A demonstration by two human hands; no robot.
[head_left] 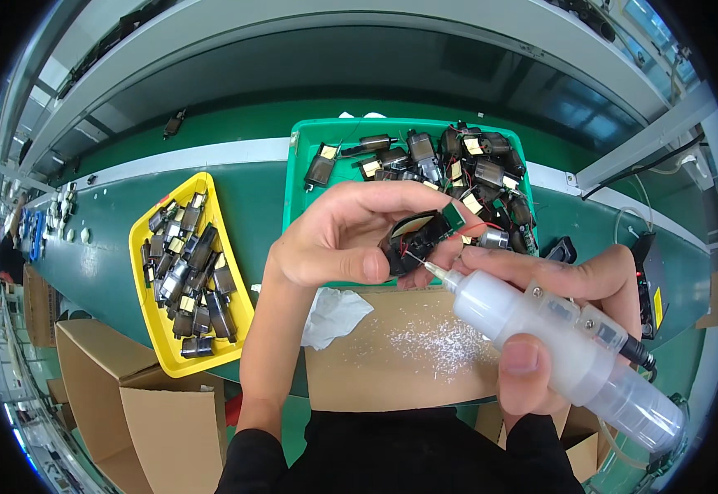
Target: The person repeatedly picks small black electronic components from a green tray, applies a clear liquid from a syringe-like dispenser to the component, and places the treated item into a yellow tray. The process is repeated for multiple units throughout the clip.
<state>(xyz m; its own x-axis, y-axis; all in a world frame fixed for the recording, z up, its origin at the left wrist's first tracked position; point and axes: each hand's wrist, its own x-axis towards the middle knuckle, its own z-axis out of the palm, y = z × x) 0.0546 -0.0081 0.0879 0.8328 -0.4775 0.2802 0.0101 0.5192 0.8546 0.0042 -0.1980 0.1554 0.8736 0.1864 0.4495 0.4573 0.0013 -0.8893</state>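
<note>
Head view, left to right:
Yellow tray (146, 323): left of centre, full of small motors.
Left hand (338, 239): centre, fingers pinching black motor part (412, 239).
Right hand (569, 329): lower right, closed around dispenser syringe (565, 350); best kept steady, needle tip on the joint.
Green tray (297, 177): upper centre.

Small black motor part (415, 235) held aloft; translucent glue syringe (557, 346) tilted, needle touching it.

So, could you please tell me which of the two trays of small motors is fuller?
The yellow tray, left of the left hand, is packed throughout; the green tray has bare floor at its left.
</note>
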